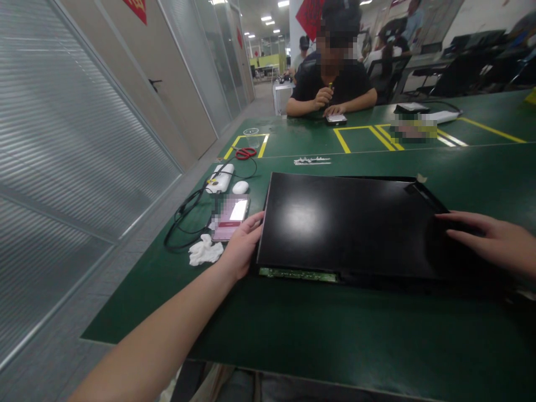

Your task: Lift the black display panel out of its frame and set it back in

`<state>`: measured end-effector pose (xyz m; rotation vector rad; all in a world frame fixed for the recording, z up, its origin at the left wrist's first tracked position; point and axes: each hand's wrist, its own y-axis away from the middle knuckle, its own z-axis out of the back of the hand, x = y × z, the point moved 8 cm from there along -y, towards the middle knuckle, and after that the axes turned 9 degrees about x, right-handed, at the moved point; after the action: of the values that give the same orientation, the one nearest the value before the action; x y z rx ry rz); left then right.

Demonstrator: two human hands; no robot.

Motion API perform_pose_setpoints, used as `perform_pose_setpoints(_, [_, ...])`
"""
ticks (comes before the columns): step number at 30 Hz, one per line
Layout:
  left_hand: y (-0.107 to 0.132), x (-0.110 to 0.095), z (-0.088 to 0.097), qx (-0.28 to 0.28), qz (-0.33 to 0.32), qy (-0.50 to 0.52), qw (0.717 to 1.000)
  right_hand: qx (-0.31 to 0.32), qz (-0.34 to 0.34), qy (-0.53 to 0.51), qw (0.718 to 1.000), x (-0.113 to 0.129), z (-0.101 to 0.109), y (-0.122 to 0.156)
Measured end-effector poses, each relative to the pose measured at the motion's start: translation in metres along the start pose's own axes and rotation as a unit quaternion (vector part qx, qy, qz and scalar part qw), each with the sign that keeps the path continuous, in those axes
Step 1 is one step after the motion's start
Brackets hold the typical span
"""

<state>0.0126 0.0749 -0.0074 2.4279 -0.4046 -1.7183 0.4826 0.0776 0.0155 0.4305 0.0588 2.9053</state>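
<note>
A glossy black LCD screen panel (347,223) lies in front of me, with a strip of green circuit board (297,274) showing under its near left edge. A black frame (431,195) sticks out from beneath it at the far and right sides. My left hand (245,245) grips the panel's left edge, fingers against the side and partly hidden. Over at the right, my right hand (489,237) has its fingers stretched out at the dark right side of the panel and frame. Whether those fingers press on it is hard to see in the shadow.
Left of the panel lie a phone (230,218), crumpled white tissue (205,250), a white oval object (240,187), a white device (220,178) with black cable, and red scissors (245,153). A clear cup (252,138) stands beyond. Across the green table (318,340) sits a person (335,84) handling a small device.
</note>
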Motion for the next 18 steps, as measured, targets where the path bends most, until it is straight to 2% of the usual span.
perform_pose_setpoints(4, [0.001,-0.001,-0.004,0.026,-0.005,-0.020,0.999,0.021,-0.032,-0.027,0.999,-0.003,-0.002,0.001])
perform_pose_setpoints(9, [0.000,0.000,-0.008,0.056,-0.021,-0.033,0.998,0.022,-0.026,-0.016,0.999,-0.005,-0.003,-0.002])
perform_pose_setpoints(14, [0.000,-0.007,-0.009,0.055,-0.040,-0.026,0.997,0.018,-0.025,-0.021,0.999,-0.002,-0.002,0.000])
perform_pose_setpoints(18, [0.000,-0.012,-0.018,0.097,-0.056,0.004,0.994,0.021,-0.019,-0.028,0.999,0.001,-0.002,0.001])
